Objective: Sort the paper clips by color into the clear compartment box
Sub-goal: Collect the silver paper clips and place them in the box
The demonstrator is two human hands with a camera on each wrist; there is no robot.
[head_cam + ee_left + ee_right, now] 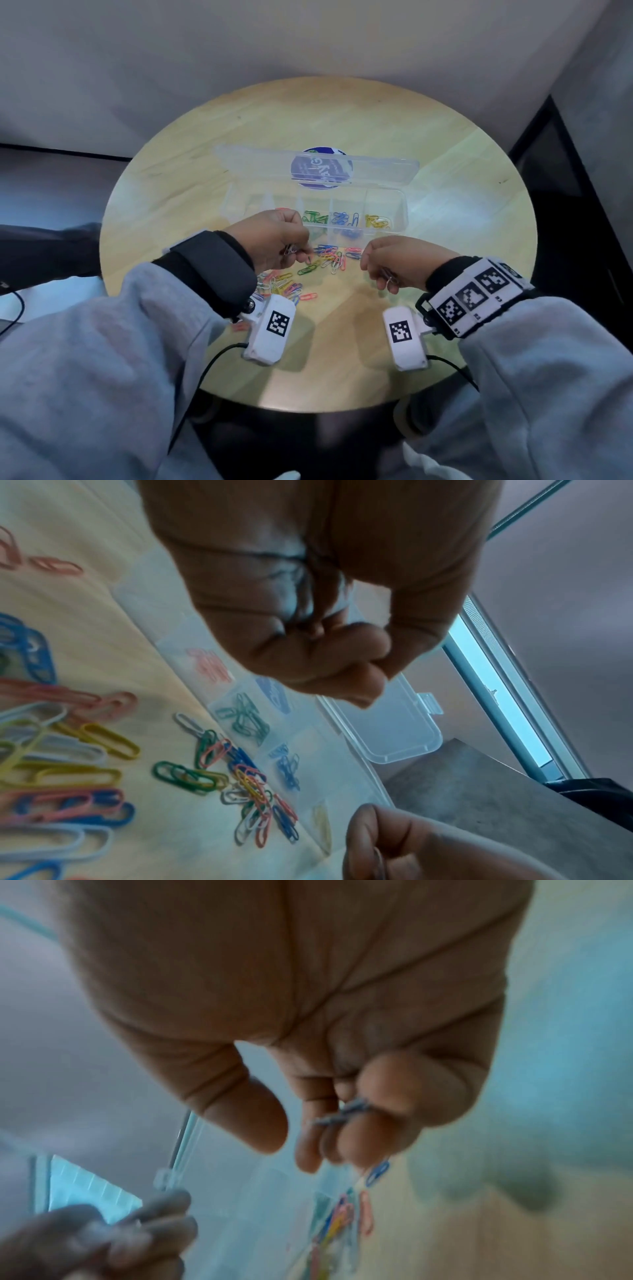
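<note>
L hand (274, 240) curls its fingers round a pale clip or two, w/ wire ends poking out below. R hand (397, 265) likewise pinches a small pale clip bunch (342, 1114) between curled fingers; the thumb stands apart. Both hands hover just above the counter (445, 154), near each other but not touching.

Loose clips (329, 257) lie mixed between the hands & the clear compartment box (394, 205), which sits just beyond, lid (376, 168) open toward the back. Pink, green, blue, yellow already sit in separate cells.

Risks: pale clips may be hooked together, so one could drop into the wrong cell; a wrist may nudge the light box.

Room: plenty of bare counter at the sides & back; a 2nd scatter (284, 284) lies close to the near edge under the L wrist, so a sleeve could sweep it off.
</note>
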